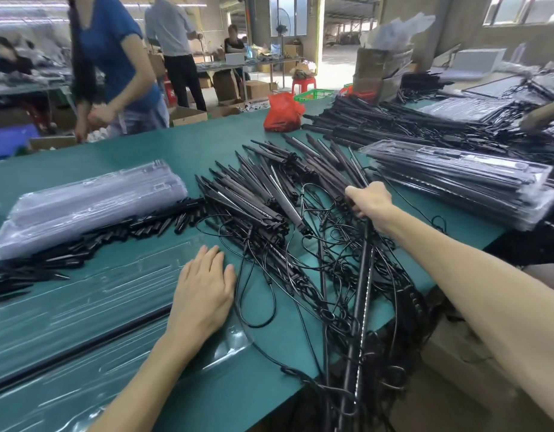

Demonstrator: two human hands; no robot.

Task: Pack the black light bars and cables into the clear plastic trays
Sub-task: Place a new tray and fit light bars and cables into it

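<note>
You held a black light bar (pixel 361 307).
Your right hand (pixel 370 202) curled tight around it; your left hand (pixel 204 291) lay flat, fingers straight, on the clear tray (pixel 82 307).

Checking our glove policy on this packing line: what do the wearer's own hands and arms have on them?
Nothing. The left hand and right hand are bare, with no gloves and no rings showing. The left forearm and right forearm are bare too: no sleeve, watch or wristband is in view up to the frame's edge.
</note>
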